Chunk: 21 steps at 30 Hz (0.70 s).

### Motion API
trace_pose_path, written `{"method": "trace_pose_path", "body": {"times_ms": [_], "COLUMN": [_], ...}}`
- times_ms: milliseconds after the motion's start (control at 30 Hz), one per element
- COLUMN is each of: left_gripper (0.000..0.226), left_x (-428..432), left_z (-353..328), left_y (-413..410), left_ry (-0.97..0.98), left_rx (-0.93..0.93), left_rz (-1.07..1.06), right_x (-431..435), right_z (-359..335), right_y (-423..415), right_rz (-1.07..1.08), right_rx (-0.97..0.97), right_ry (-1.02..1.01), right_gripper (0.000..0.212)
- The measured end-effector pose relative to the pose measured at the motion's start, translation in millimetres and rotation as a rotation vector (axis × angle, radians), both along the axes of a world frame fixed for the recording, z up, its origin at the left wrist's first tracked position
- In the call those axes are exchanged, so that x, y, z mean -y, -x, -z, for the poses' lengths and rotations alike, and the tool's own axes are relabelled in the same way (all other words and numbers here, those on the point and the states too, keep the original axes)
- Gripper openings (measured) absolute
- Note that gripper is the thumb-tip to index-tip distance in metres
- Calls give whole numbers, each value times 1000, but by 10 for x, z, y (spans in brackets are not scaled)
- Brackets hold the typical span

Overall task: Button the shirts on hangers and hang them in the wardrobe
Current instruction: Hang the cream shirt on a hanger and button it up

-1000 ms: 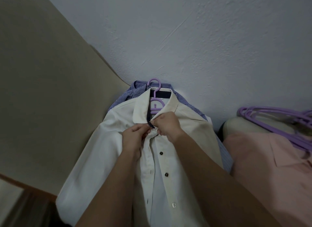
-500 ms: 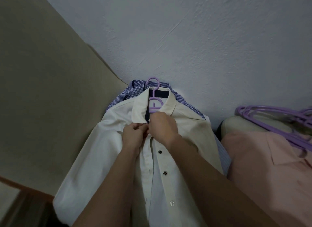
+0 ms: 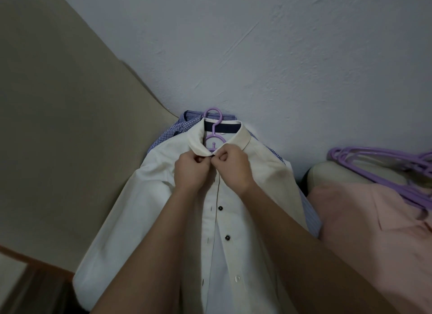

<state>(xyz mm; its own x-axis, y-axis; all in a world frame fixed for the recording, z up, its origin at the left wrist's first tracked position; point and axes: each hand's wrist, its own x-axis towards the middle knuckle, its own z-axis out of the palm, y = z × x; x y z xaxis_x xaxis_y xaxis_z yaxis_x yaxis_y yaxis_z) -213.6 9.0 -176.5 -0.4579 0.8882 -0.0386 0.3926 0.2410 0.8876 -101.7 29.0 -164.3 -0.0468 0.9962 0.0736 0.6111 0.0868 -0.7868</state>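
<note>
A second ago your two grips worked a little apart, with the dark inner edge of the collar showing between them. Now they have closed in, knuckle to knuckle, at the collar's front, and the collar's two ends meet there.

Your left grip (image 3: pixel 190 171) has its fingers curled, pinching the left edge of the white shirt (image 3: pixel 149 197) just under the collar (image 3: pixel 243 138). Your right grip (image 3: pixel 233 168) pinches the opposite edge, thumb tucked against forefinger. Whether the top button is through its hole you cannot tell, because the fingers hide it.

The white shirt lies face up on a purple hanger (image 3: pixel 212 117), whose hook pokes out above the collar, just beyond your grips. Below your grips the front stands open, with two dark buttons (image 3: pixel 220 207) on the right side. A blue checked shirt (image 3: pixel 177 131) lies beneath it, showing at the shoulders.

Beige upholstery (image 3: pixel 58 126) rises on the left. On the right lies a pink shirt (image 3: pixel 374 232), with a bundle of spare purple hangers (image 3: pixel 385 168) resting on its far edge.
</note>
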Motion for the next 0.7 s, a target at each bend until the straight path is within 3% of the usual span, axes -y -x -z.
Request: {"method": "trace_pose_path", "body": {"times_ms": [133, 333, 700], "left_gripper": [20, 22, 6], "left_x": [48, 163, 234], "left_z": [43, 135, 180], "left_y": [19, 39, -30], "left_ry": [-9, -91, -137], "left_rx": [77, 158, 350], "left_rz": [-19, -13, 7], "right_x": [12, 76, -36], "right_z": [88, 180, 282], "right_y": [50, 93, 11], "right_rz": [-23, -38, -182], "right_rx": [49, 118, 52], "right_ry": [-75, -184, -123], "right_gripper": [2, 11, 10]}}
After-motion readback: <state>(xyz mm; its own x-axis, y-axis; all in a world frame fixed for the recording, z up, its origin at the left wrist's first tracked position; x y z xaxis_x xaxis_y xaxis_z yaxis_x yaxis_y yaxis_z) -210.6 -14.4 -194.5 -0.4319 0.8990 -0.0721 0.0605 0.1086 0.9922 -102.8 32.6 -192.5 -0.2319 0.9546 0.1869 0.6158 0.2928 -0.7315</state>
